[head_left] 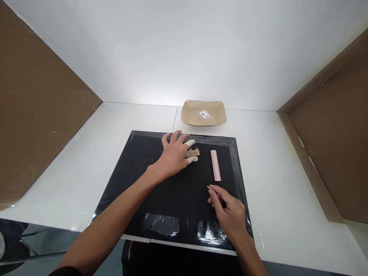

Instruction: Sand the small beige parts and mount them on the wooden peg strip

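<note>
My left hand (176, 152), with white covers on two fingertips, is around a small tan block (196, 153) that bears small clear pieces. Thumb and index finger lie at its two sides, and the other fingers are spread. Lower right, my right hand (227, 207) pinches a thin, pale piece (210, 188) between thumb and index finger; its far part is hidden by the fingers. Between the hands and to the right, a pink ridged bar (215, 165) lies on the black mat (184, 199).
Behind the mat, a brown paper tray (188, 113) holds a small clear case with a white label (204, 114). Brown panels stand at the left (43, 96) and right (336, 126) of the white table (276, 172), with a white wall behind.
</note>
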Demonstrator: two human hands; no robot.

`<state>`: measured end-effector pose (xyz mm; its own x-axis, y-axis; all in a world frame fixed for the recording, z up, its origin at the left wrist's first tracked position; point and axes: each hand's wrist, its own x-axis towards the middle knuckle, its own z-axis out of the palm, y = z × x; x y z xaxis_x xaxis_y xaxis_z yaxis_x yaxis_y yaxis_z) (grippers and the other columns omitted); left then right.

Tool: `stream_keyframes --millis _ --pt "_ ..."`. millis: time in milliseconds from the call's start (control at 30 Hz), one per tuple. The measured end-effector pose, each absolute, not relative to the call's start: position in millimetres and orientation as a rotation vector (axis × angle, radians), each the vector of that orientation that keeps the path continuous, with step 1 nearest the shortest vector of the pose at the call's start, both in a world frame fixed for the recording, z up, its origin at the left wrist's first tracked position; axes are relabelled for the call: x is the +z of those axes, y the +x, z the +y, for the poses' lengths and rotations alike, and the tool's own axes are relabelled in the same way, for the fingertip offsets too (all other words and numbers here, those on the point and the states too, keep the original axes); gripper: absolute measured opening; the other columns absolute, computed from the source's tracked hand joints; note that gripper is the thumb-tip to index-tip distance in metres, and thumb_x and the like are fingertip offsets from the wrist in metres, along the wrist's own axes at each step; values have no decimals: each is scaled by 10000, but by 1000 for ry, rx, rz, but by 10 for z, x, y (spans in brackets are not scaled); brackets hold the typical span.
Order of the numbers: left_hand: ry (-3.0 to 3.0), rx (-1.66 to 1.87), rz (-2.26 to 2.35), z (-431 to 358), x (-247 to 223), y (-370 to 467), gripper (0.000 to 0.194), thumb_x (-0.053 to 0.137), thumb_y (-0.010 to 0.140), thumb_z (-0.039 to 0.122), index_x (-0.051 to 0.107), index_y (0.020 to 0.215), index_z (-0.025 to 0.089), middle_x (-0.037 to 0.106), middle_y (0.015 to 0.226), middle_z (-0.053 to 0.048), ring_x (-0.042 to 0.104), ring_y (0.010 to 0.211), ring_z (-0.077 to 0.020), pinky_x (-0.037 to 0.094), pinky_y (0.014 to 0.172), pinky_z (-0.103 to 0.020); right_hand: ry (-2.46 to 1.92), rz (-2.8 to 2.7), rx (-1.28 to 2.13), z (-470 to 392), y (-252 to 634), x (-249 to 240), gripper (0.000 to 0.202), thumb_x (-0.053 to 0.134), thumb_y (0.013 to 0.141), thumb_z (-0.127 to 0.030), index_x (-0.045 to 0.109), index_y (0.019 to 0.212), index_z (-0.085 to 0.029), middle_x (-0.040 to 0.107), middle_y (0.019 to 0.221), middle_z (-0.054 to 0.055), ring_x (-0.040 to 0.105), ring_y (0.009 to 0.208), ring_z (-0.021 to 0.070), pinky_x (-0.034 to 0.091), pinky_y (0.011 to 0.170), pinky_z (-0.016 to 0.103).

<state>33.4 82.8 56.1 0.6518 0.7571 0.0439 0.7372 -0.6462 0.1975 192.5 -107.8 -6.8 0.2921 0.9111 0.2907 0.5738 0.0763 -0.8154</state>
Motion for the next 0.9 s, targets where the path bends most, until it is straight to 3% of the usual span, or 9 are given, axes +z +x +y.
stream_keyframes --millis 200,467,767,900 --pt "2742 94 1158 918 527 446 304 695 837 146 747 1126 228 573 1495 -138 351 1498 -414 185 1191 -700 -1613 -1402 446 -1086 1930 -98 163 625 1016 -274 748 1101 -210 735 691 -71 706 576 73 565 604 158" --pt "2656 233 1179 929 437 518 102 694 894 251 794 910 251 667 1369 -95 432 1432 -389 193 1183 -692 -1610 -1406 449 -1094 1924 -80 161 623 1018 -268 750 1095 -206 739 699 -60 710 583 84 565 597 173" --pt "2703 246 1171 898 444 552 133 678 878 175 782 816 229 682 1353 -93 433 1435 -390 213 1174 -698 -1609 -1401 456 -1087 1931 -80 176 615 1019 -284 753 1089 -201 743 699 -52 713 578 92 570 596 179" --pt "2899 183 1107 842 494 587 226 633 820 49 791 861 206 634 1422 -124 377 1488 -401 211 1191 -688 -1616 -1402 459 -1085 1928 -84 173 615 1021 -289 753 1090 -209 745 704 -52 720 588 95 575 604 182"
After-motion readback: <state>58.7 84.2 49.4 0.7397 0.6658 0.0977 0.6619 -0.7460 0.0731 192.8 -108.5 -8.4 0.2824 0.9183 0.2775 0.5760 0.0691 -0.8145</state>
